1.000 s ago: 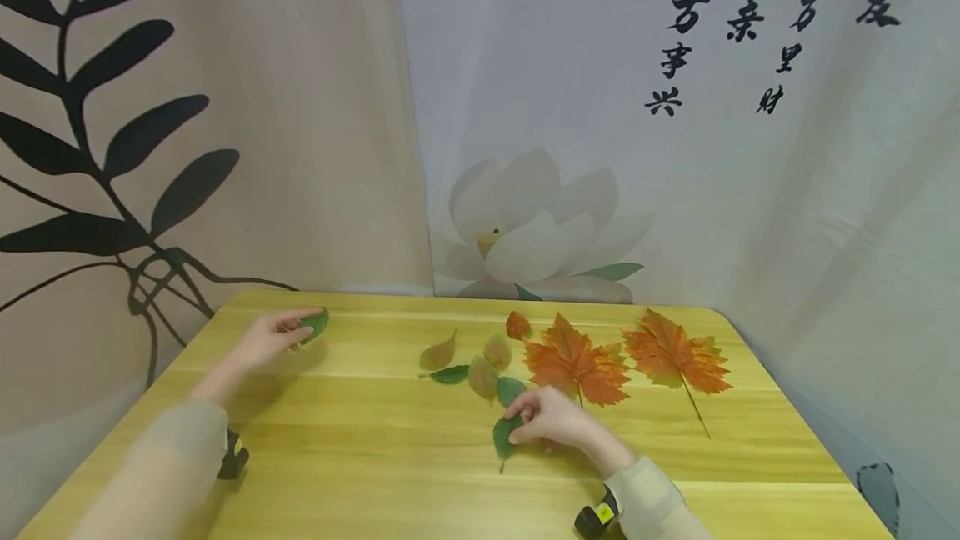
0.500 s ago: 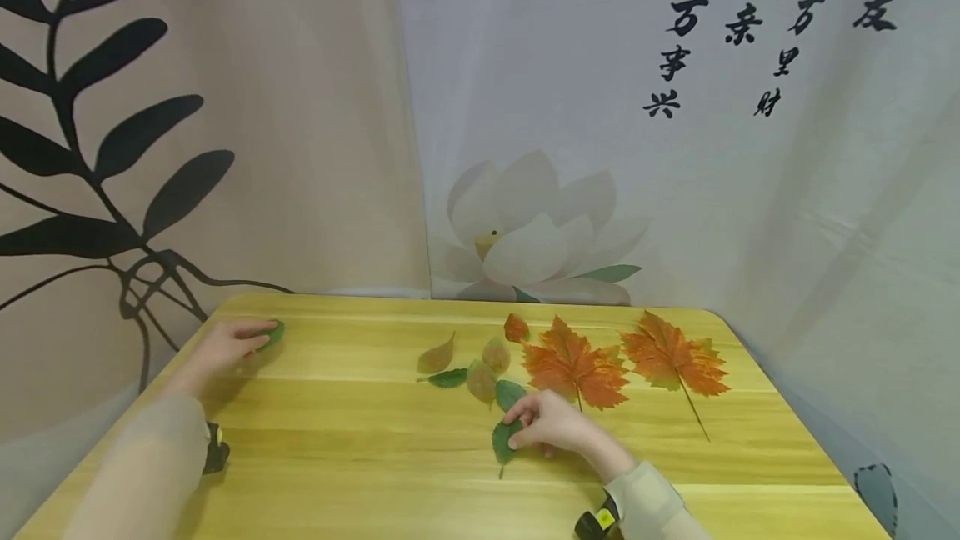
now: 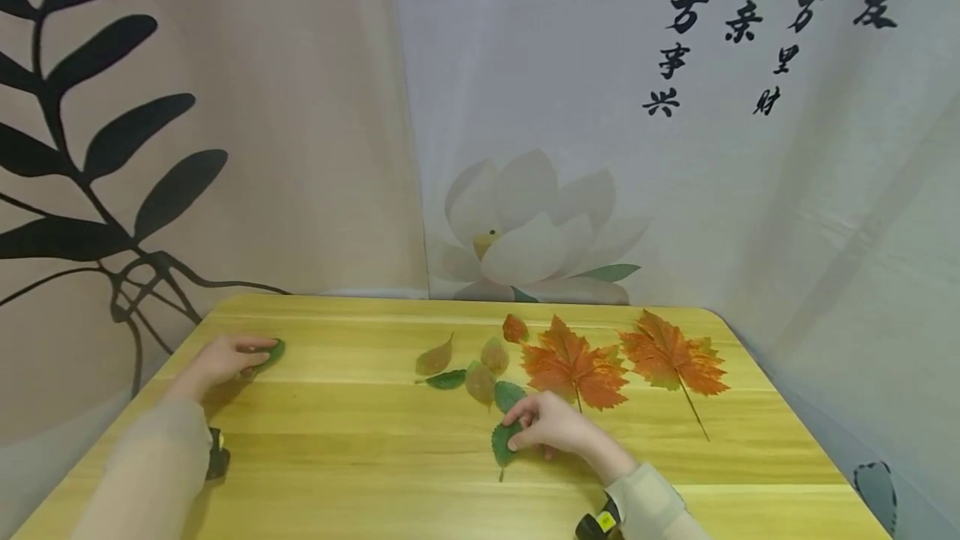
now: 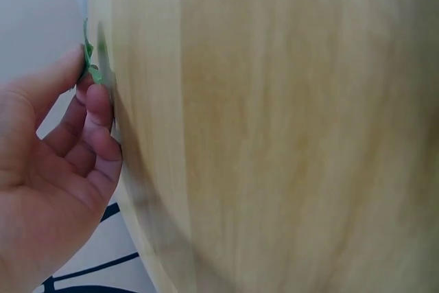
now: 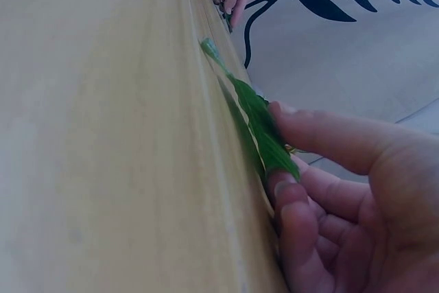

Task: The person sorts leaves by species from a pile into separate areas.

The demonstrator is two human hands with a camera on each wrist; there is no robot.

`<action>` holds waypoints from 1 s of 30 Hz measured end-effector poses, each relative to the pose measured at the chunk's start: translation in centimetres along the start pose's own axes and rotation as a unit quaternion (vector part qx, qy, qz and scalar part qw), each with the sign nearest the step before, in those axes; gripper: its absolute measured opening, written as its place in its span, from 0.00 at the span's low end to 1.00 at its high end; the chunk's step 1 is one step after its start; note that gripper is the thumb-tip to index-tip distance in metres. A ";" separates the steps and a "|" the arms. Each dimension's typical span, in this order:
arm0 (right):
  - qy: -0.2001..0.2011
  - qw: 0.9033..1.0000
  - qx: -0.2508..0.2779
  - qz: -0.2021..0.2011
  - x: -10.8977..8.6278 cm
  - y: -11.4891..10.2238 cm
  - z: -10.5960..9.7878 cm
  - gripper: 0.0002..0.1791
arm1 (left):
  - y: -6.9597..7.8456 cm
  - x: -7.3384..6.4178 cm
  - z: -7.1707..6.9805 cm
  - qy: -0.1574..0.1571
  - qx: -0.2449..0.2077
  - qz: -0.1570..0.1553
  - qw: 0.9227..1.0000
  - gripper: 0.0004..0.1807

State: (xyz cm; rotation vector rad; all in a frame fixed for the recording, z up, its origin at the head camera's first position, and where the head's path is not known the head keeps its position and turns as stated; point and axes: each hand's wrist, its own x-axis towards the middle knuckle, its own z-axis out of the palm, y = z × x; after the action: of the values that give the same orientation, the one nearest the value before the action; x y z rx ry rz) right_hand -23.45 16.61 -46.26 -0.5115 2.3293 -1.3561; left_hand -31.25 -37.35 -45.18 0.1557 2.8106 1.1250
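Green held left and right

The left hand (image 3: 222, 360) pinches a thin, curling leaf (image 3: 276, 352) near the far left corner of the wood-grained worktop (image 3: 360, 473). Right of centre, the right hand (image 3: 555, 425) pinches a ribbed oval leaf (image 3: 501, 447) with toothed edges, its stalk toward the near edge. Beyond lie 2 green ovals (image 3: 508, 395), 3 mottled tan leaves (image 3: 480, 383) and a small reddish leaf (image 3: 514, 328). Farther right spread 2 jagged, lobed orange leaves (image 3: 574, 367). Behind hangs printed, softly creased fabric (image 3: 330, 148).
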 end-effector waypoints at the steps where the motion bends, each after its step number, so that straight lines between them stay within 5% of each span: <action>1: 0.001 1.000 0.001 0.000 -0.1 0.0 0.0 0.13 | 0.0 0.0 0.0 -0.002 0.007 0.001 1.000 0.23; 18: 0.011 1.000 -0.014 -0.012 0.0 -0.2 0.2 0.13 | -0.2 0.4 0.1 -0.007 0.049 0.018 0.999 0.27; 30: 0.027 0.999 -0.016 -0.006 0.0 -0.4 0.7 0.10 | -0.5 0.2 0.0 -0.022 0.064 0.003 0.998 0.31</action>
State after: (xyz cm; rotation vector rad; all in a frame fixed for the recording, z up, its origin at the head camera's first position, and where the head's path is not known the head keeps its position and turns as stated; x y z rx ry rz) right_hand -23.10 15.91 -46.18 -0.5047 2.3980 -1.3569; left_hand -31.52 -37.72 -45.56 0.1965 2.8445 0.9312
